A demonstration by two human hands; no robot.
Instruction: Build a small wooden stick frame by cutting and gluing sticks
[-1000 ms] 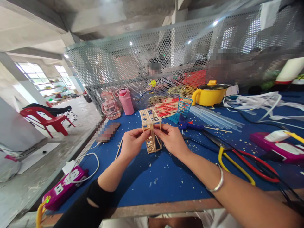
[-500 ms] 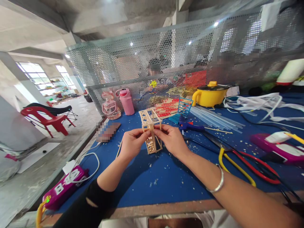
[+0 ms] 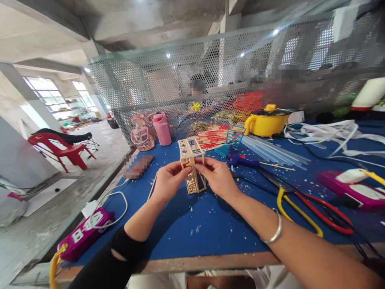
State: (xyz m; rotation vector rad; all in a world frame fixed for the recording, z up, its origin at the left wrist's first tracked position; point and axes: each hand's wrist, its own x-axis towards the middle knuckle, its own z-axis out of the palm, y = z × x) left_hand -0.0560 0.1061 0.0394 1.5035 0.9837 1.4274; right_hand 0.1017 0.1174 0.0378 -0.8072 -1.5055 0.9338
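Observation:
A small frame of pale wooden sticks (image 3: pixel 192 150) stands upright at the middle of the blue table. My left hand (image 3: pixel 170 178) pinches its left side between thumb and fingers. From the right, my right hand (image 3: pixel 218 176) pinches the same frame, its thumb close to my left thumb. The fingers hide part of the frame's middle. Behind it lie many red and pale sticks (image 3: pixel 212 136). A blue stick frame (image 3: pixel 234 137) stands at their right end, and a blue glue gun (image 3: pixel 243 161) lies in front of that.
Scissors with red and yellow handles (image 3: pixel 281 194) lie to the right, near clear glue sticks (image 3: pixel 270 150). A yellow pot (image 3: pixel 267 122), two pink bottles (image 3: pixel 162 129) and a mesh screen stand behind. Purple power strips (image 3: pixel 86 235) sit at both sides; people are beyond the mesh.
The view has shifted slightly. Both hands keep their pinch on the wooden frame, which shows almost no movement.

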